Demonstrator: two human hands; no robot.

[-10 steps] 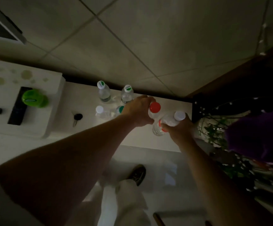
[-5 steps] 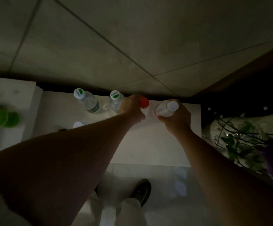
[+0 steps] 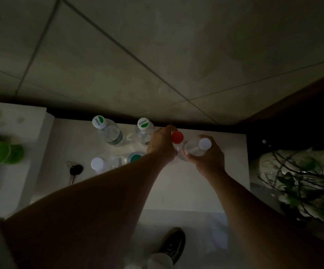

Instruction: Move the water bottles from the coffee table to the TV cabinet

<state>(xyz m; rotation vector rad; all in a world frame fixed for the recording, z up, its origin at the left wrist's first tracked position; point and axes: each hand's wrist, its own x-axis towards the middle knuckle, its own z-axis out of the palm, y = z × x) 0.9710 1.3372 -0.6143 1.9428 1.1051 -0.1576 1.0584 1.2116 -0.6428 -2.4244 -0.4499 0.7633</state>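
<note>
Dim overhead view: on the white TV cabinet (image 3: 196,191), the left hand (image 3: 162,144) grips a red-capped bottle (image 3: 177,137); just right of it, the right hand (image 3: 208,159) clutches a white-capped bottle (image 3: 198,146) (tilted).

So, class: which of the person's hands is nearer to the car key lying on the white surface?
Left. The left hand grips the red-capped bottle, right of the car key; the right hand holds the white-capped bottle, further right.

Looks like a dim living room at home: tiled floor (image 3: 157,55), low white cabinet (image 3: 196,187), keys (image 3: 75,170), houseplant (image 3: 300,183) off its right edge.
</note>
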